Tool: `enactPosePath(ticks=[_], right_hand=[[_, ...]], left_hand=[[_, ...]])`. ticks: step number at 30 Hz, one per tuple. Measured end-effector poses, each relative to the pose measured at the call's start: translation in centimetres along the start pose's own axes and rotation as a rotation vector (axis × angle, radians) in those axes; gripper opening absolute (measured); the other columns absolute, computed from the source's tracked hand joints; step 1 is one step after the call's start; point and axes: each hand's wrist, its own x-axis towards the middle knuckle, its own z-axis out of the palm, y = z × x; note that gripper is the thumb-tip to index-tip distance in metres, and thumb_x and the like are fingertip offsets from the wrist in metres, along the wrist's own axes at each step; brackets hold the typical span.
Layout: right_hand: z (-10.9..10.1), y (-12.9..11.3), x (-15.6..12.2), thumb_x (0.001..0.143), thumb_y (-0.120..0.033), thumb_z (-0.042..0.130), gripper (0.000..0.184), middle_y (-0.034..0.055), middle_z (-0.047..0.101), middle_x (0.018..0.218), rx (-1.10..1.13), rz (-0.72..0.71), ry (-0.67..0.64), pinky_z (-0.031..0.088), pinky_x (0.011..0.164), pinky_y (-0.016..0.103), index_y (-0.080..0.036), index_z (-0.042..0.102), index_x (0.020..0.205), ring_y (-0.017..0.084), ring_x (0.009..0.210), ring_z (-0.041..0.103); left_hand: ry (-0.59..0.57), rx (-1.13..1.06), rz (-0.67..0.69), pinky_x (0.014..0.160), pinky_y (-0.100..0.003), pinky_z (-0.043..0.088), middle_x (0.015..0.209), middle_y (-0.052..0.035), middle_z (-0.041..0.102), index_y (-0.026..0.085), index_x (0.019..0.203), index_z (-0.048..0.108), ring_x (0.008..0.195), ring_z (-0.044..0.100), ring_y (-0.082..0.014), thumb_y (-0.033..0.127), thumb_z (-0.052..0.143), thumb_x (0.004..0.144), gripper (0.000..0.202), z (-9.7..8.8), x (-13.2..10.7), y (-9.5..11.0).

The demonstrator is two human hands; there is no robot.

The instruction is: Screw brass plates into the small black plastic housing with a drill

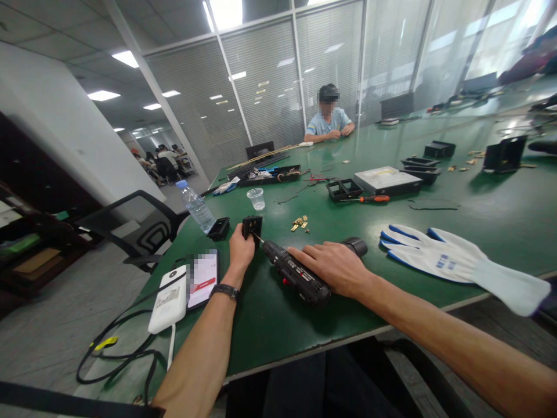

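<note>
My left hand (pixel 242 249) grips a small black plastic box (pixel 252 227) and holds it up on edge above the green table. Its open side faces to the right. A black cordless screwdriver drill (pixel 300 274) lies slanted in front of me, with my right hand (pixel 333 267) closed over its body and grip. The drill's thin bit reaches into the box; where the tip touches inside is too small to tell. Several brass pieces (pixel 299 223) lie just beyond the drill. Another black box (pixel 219 229) stands left of my left hand.
A water bottle (pixel 195 208), plastic cup (pixel 256 199), phone (pixel 203 278) and white power bank (pixel 167 299) with cables are at left. A white glove (pixel 439 255) lies right. Further back are a screwdriver (pixel 373 199), black trays (pixel 343 190) and a seated person (pixel 329 119).
</note>
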Motion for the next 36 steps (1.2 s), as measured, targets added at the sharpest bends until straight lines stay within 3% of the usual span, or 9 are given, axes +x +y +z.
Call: enactPosePath(ticks=[36], right_hand=[[0.25,0.11,0.01,0.086,-0.020,0.058,0.068,0.0049,0.063,0.104,0.017,-0.004,-0.019,0.040,0.071,0.035,-0.020,0.028,0.147,0.022,0.087,0.063]], left_hand=[[0.008,0.005,-0.002,0.080,-0.029,0.047,0.092,-0.0057,0.069,0.016,0.100,0.064,0.085,0.063,-0.0203,0.010,0.055,0.079,0.024,0.06,0.09,-0.07]])
